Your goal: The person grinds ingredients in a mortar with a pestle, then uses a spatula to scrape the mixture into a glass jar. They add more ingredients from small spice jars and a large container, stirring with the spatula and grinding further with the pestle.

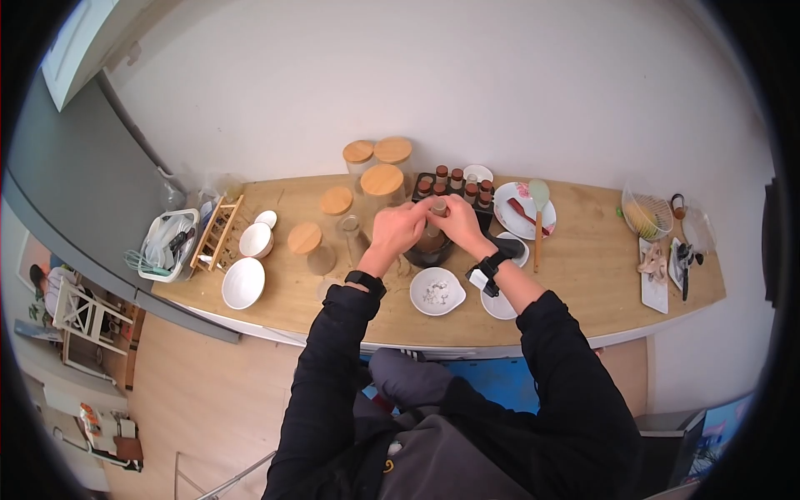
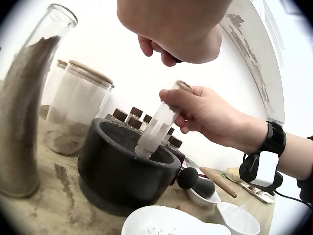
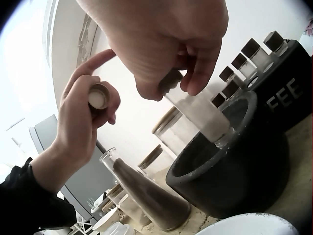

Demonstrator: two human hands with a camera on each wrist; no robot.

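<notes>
My right hand (image 1: 461, 223) pinches a small glass vial (image 2: 157, 127) by its upper end. Tilted steeply, the vial has its mouth down inside the black mortar (image 2: 124, 169), close to the rim; pale powder shows through the glass. Beside it, my left hand (image 3: 73, 127) curls round a brown cap (image 3: 99, 96) whose pale inside faces the right wrist camera. In front of the mortar stands a white spouted bowl (image 1: 437, 292) with small bits in it. Behind the mortar, a black rack (image 3: 288, 93) holds several brown-capped vials (image 1: 457, 177).
Left of the mortar stand a narrow-necked flask (image 2: 22, 112) of brown powder and several jars with wooden lids (image 1: 382, 179). A dark pestle (image 2: 203, 187) leans in a white dish at the right. Farther right lie a floral plate (image 1: 505, 202) and a wooden-handled spatula (image 1: 538, 237).
</notes>
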